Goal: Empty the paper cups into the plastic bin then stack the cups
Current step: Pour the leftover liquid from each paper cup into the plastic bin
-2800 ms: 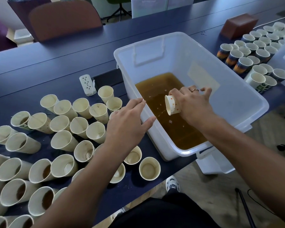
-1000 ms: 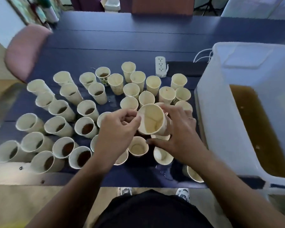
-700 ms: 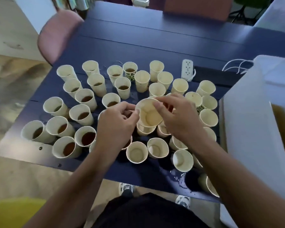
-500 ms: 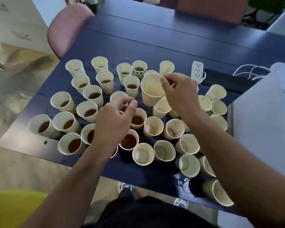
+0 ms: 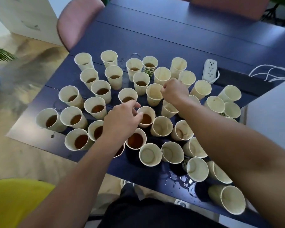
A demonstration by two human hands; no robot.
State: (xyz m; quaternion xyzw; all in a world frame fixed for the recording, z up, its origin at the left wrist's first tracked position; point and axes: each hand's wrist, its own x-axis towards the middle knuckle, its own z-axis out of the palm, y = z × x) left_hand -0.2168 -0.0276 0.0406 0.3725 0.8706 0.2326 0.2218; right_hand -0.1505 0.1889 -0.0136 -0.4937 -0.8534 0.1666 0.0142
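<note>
The empty cup (image 5: 154, 94), earlier held aloft, is now set down among far cups, its rim pinched by the right hand (image 5: 174, 91). The left hand (image 5: 122, 120), loosely curled, has reached a full cup (image 5: 146, 116).

Bright, soft daylight fills the scene, and the spilled puddle (image 5: 183, 182) on the dark table (image 5: 171, 38) catches glare. Wide-angle distortion bends the edges; the floor (image 5: 15, 96) looks smeared by motion blur.
</note>
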